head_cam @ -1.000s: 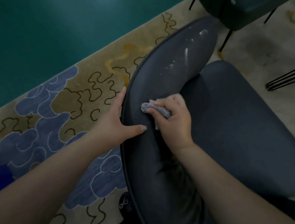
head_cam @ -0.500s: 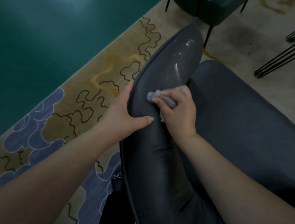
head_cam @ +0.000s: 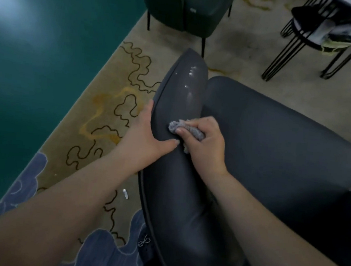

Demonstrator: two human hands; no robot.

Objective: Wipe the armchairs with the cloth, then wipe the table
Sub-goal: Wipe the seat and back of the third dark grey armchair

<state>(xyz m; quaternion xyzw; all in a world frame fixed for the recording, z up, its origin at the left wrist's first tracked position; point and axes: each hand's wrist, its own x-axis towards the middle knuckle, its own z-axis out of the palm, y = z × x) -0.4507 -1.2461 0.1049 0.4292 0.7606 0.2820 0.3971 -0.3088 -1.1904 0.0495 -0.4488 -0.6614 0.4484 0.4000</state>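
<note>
A dark grey leather armchair (head_cam: 274, 144) fills the lower right, its curved armrest (head_cam: 184, 87) running up the middle with wet shiny streaks near its far end. My right hand (head_cam: 206, 143) presses a bunched grey cloth (head_cam: 178, 127) on the armrest's top. My left hand (head_cam: 146, 139) grips the armrest's outer edge just left of the cloth, thumb lying across the top. A second, dark green armchair (head_cam: 186, 7) stands at the top centre.
A patterned beige and blue rug (head_cam: 109, 111) lies under the chairs, bordered by teal floor (head_cam: 39, 59) on the left. A black wire-legged side table (head_cam: 316, 37) with items on its lower shelf stands at the top right. A small white scrap (head_cam: 125, 193) lies on the rug.
The view has tilted up and away, bringing the green armchair and side table into sight. Both hands stay on the armrest; the cloth has slid a little along it.
</note>
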